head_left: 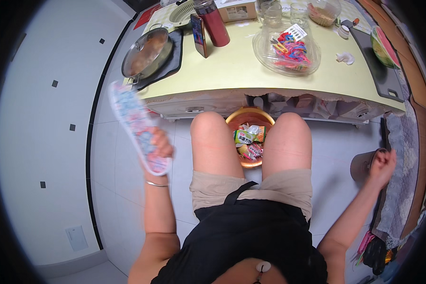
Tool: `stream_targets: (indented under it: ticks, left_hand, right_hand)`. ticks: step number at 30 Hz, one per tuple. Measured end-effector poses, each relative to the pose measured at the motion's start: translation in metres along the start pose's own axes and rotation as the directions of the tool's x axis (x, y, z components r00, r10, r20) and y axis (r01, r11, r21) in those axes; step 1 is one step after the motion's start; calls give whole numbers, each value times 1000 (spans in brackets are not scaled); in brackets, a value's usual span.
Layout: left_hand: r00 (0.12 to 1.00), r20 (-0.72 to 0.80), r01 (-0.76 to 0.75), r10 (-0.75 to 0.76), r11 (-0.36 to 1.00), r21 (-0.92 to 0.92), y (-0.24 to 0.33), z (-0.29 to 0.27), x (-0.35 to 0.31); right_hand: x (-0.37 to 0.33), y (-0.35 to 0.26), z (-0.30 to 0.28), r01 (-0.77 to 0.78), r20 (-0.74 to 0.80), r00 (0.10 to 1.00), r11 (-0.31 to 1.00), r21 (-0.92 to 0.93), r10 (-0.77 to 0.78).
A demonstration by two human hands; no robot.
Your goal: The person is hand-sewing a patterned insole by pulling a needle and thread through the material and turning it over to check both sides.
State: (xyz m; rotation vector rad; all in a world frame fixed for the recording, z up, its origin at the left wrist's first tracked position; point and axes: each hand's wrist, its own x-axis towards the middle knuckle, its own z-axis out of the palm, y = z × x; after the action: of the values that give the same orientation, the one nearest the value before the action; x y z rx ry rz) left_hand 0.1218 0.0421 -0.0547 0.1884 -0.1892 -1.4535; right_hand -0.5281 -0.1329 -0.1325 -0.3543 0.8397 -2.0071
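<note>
My left hand [162,143] is closed around the lower part of a white insole [131,116] stitched with a blue and pink pattern. The insole is tilted and smeared by motion. Far out to the right, my right hand [382,165] is raised with its fingers pinched together. A faint, thin reddish thread [288,152] stretches across above my knees toward it; its ends are hard to see. On the table, a clear plastic tray [259,57] holds bundles of coloured embroidery thread [293,54], yellow-handled scissors [279,45] and a white card [296,32].
A lidded pan [149,52] sits on a black mat at the table's left, beside a propped phone [199,35] and a red flask [213,23]. Watermelon [384,47] lies at right. An orange basin [251,112] of packets stands between my knees; a grey bin [359,166] is near my right hand.
</note>
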Motion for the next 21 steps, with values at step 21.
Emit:
stream_targets:
  ticks: [21]
  left_hand:
    - [822, 121, 569, -556, 804, -175, -149, 16, 8]
  right_hand:
    - [-277, 119, 227, 697, 953, 300, 674, -245, 37]
